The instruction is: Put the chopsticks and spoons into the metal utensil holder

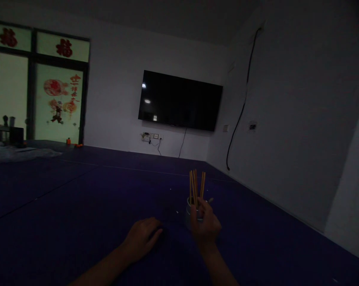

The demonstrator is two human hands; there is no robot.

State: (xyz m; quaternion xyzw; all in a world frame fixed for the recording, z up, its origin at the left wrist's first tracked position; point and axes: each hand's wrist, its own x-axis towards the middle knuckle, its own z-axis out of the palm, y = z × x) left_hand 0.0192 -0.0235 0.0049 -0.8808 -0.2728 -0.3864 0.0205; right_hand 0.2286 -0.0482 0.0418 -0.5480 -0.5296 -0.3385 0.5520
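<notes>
Right hand (208,229) had fingers nearly closed, seemingly pinching chopsticks (195,188); jar (188,217) kept them upright. Left hand (141,235) rested half-open, seemingly empty, on surface (87,198).

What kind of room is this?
It looks like a room in a home, maybe a living room. There's a big TV on the wall, red decorations on the glass door, and chopsticks standing in a cup.

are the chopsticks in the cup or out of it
In: the thin sticks stand upright in the cup, their tops above its rim, with the right hand at them.
</notes>
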